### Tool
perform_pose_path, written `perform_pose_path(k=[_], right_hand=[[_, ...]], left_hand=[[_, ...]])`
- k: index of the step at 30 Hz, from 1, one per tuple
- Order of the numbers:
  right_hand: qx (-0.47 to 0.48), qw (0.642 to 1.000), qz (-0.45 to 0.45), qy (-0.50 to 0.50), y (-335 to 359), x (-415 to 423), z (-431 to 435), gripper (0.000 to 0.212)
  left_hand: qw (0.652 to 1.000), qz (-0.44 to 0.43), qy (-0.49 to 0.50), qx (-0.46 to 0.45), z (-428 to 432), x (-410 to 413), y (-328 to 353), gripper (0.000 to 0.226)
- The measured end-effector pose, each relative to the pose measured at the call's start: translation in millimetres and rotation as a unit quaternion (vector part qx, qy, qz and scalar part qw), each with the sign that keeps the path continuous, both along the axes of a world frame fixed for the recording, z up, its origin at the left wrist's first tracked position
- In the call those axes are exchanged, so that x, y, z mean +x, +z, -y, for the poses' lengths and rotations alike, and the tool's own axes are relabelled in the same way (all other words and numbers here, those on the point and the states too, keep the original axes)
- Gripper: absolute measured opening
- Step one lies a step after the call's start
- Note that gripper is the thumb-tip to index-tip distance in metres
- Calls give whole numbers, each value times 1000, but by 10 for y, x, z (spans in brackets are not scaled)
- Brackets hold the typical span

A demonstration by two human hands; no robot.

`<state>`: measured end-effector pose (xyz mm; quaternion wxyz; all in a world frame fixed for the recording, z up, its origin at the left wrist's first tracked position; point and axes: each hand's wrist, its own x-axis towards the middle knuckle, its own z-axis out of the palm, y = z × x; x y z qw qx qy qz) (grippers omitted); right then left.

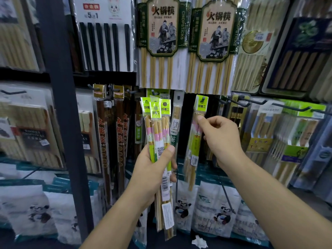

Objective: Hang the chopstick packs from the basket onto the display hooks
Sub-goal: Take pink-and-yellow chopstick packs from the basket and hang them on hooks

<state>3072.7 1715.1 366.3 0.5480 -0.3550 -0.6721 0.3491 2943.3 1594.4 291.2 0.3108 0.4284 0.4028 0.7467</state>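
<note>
Right hand (221, 139) is up at the display hook (203, 99), its fingers (202, 120) pinching a single chopstick pack (196, 141) just below the green header, whose hole looks to sit right on the hook. To the left of that hook and lower, the left hand (154, 169) wraps round the spare packs (156, 126) at mid-length. These look light, stiff along the sticks, slick in their film. Best gripped high, near the header.
</note>
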Motion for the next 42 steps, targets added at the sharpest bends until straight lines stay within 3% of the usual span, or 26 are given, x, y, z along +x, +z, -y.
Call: perform_pose_path(k=[4,9,12,15,20,29,35,40,42], right_hand=[[24,999,16,-34,-32,15,63,30],[51,990,19,132,49,-21,335,19],[55,983,43,172,75,-66,433,14],[45,985,42,163,85,-94,458,11],[20,992,-44,116,149,-32,324,14],[8,996,-58,65,142,13,146,29],[6,996,-57,62,101,23,99,28],[11,998,-40,46,71,-2,46,29],[8,999,-31,36,56,-4,12,29]], left_hand=[[1000,-2,-16,-10,5,8,-8,16],[1000,-3,-24,-11,-1,34,0,31],[999,-9,-32,-3,6,52,12,41],[999,6,-34,4,3,57,7,49],[999,-9,26,-16,-9,7,3,30],[1000,-3,-14,-6,5,-6,8,45],[1000,14,-12,-15,1,9,9,76],[998,45,-44,-11,12,14,11,35],[994,84,-71,-9,24,15,16,30]])
